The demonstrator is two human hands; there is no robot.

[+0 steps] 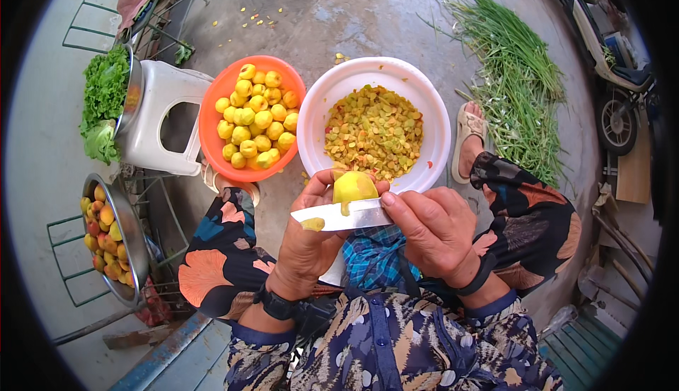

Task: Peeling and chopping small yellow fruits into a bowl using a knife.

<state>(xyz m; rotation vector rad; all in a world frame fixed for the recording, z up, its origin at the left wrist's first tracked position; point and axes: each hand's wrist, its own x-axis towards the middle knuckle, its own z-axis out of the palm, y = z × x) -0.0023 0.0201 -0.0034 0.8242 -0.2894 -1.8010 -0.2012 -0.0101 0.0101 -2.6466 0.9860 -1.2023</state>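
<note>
My left hand (305, 242) holds a yellow fruit (354, 185), perhaps an apricot or peach, its visible side mostly bare of skin. In my right hand (437, 226) is a knife (339, 216) whose broad blade lies across the near side of the fruit. Bits of peel cling to the blade; the handle is hidden in my grip. Just beyond my hands, a white plastic basin (437, 141) contains a heap of thin peelings (374, 128). To its left an orange plastic basin (212, 149) is filled with peeled yellow fruits (254, 120).
Unpeeled fruits (109, 239) fill a metal bowl (139, 263) at left. Leafy lettuce (106, 96) sits in another metal bowl by a white plastic stool (154, 120). Green stalks (517, 72) are spread over the floor at right, near a parked two-wheeler (610, 67).
</note>
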